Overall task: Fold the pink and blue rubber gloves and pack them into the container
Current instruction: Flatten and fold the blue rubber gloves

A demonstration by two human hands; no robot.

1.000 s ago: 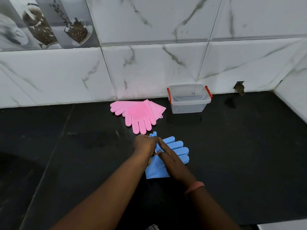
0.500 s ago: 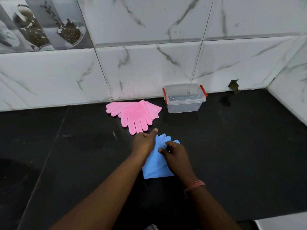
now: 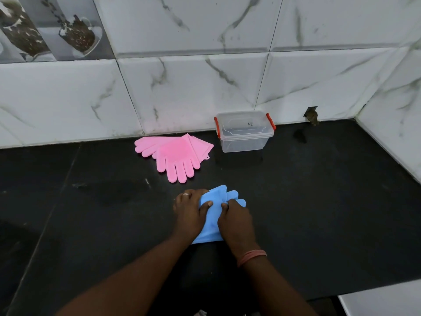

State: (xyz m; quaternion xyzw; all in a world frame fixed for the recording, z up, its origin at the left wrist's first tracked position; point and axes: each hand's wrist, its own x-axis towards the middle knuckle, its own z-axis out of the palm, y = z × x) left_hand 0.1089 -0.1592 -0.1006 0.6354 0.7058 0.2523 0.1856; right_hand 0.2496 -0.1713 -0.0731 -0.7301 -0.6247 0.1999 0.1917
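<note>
In front of the lidded clear container (image 3: pixel 245 133), both hands, left hand (image 3: pixel 189 213) and right hand (image 3: pixel 235 222), pinch the blue gloves (image 3: pixel 213 215) on the black counter (image 3: pixel 319 190); pink gloves (image 3: pixel 175 153) lie just left of the container.

Black countertop (image 3: pixel 319 201), glossy, w/ pale scuff marks approx 9 o'clock. White marble-look wall tiles (image 3: pixel 193 92) at 12. Printed cup-motif tile (image 3: pixel 50 28), 11 o'clock. Small wall hole (image 3: pixel 311 114), 1 o'clock.
</note>
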